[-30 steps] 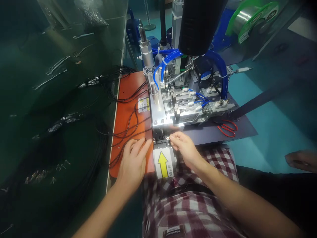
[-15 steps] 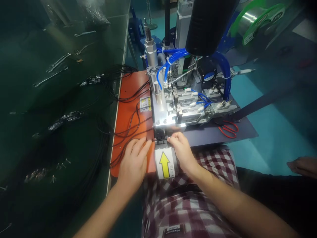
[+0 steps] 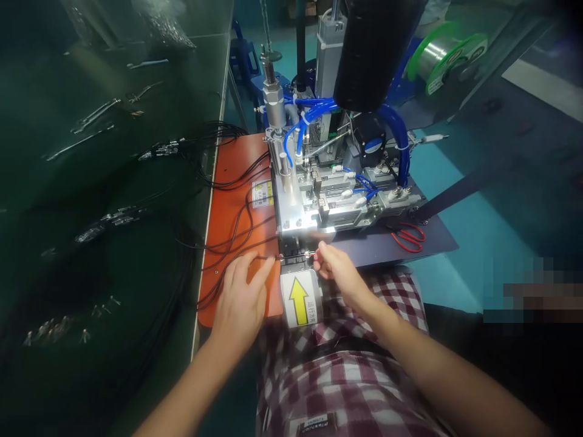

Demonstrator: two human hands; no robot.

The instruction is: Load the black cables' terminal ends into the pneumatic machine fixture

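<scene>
My left hand [image 3: 243, 288] rests over the orange board [image 3: 237, 212], its thumb and fingers closed on a thin black cable [image 3: 277, 258]. The cable lies across the small dark slotted track [image 3: 294, 261] at the machine's front. On the other side of the track, my right hand [image 3: 336, 270] pinches the cable's thin end, where a bit of red shows. Just below the track is a white guard [image 3: 299, 297] bearing a yellow arrow. Behind my hands stands the metal machine [image 3: 296, 209] with blue air tubes [image 3: 319, 109].
Red-handled scissors or pliers [image 3: 410, 237] lie on the dark base plate [image 3: 378, 246] at right. On the dark table [image 3: 136, 267] at left are cables with metal ends [image 3: 109, 221] and loose small parts. A green wire spool [image 3: 435, 57] hangs at upper right.
My right hand has shifted slightly away from the track, and its fingers have curled more tightly. My left hand stays beside the track. The whole view has drifted a little.
</scene>
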